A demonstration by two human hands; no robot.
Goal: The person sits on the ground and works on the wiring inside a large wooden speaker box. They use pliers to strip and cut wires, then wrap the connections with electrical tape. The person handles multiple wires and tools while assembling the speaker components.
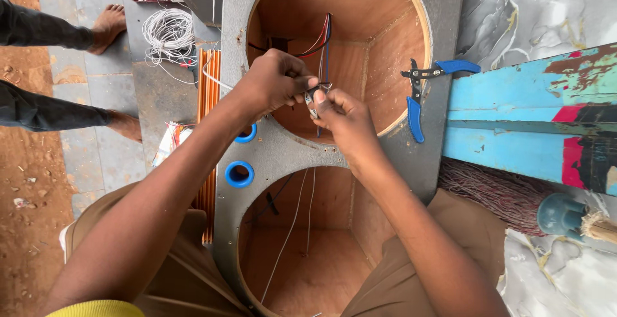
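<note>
My left hand (273, 82) and my right hand (344, 118) meet over the upper round opening of a grey speaker cabinet (443, 8). Both pinch a small metal part (313, 93) at the end of a bundle of red, black and blue wires (324, 37) that runs up out of the plywood interior. My left fingers close around the top of the part. My right thumb and forefinger grip it from below. Thin white wires (289, 233) hang inside the lower round opening.
Blue-handled pliers (416, 95) lie on the cabinet's right edge. Two blue port rings (239, 174) sit on its left side. A coil of white wire (168, 34) and orange rods (207, 98) lie left. A painted blue plank (514, 118), a broom (508, 195) and another person's bare feet (109, 25) are nearby.
</note>
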